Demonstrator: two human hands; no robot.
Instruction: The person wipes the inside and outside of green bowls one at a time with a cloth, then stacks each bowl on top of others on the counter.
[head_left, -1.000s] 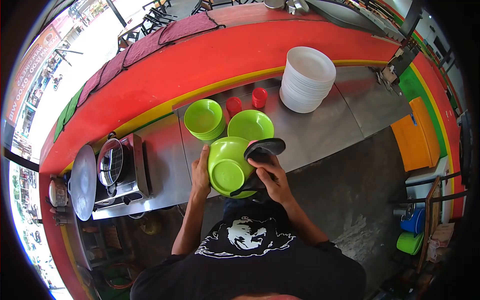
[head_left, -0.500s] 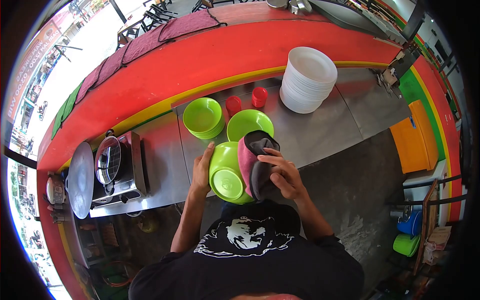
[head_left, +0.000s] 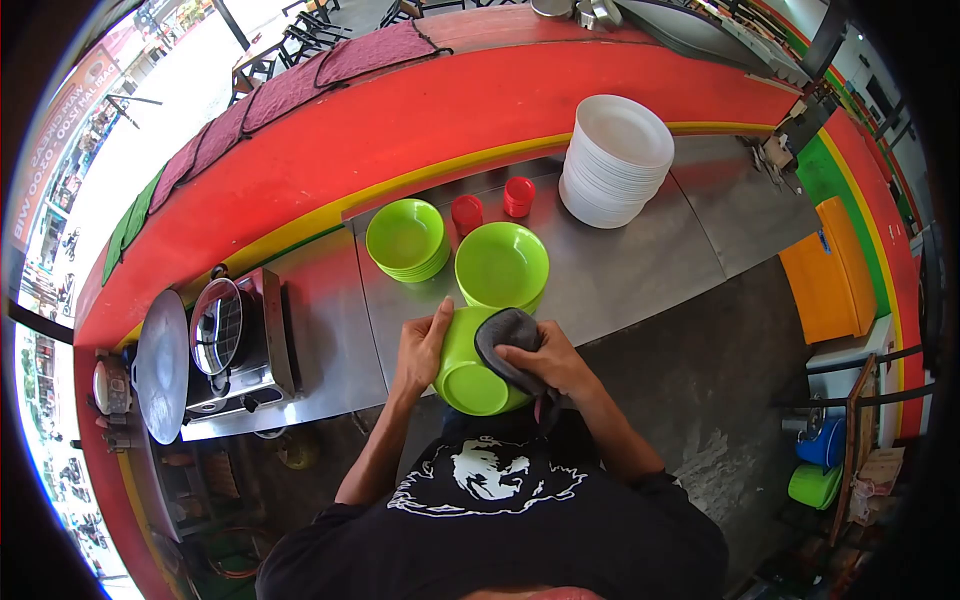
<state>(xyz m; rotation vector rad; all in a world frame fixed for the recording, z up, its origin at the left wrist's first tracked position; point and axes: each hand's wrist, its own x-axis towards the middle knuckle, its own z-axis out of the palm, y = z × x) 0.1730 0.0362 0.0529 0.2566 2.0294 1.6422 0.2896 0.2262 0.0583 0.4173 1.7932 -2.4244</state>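
A green bowl (head_left: pixel 462 362), its underside turned up towards me, is in my left hand (head_left: pixel 424 345), which grips it by its left edge. My right hand (head_left: pixel 550 362) is closed on a grey cloth (head_left: pixel 512 335) and presses it against the bowl's right side. Some pink of the cloth hangs below that hand. Just beyond the held bowl, another green bowl (head_left: pixel 502 265) stands upright on the steel counter (head_left: pixel 640 270), with at least one more under it. To its left is a stack of green bowls (head_left: pixel 406 238).
Two red containers (head_left: pixel 467 213) (head_left: pixel 519 196) stand behind the bowls. Right of them rises a tall stack of white bowls (head_left: pixel 618 160). A stove (head_left: pixel 265 340) with a lidded pan (head_left: pixel 218 325) is at the left. A red wall (head_left: pixel 420 110) runs behind the counter.
My right hand has closed on the cloth and pressed it to the bowl; the cloth's pink side has mostly gone from view. The held bowl has moved slightly right and turned.
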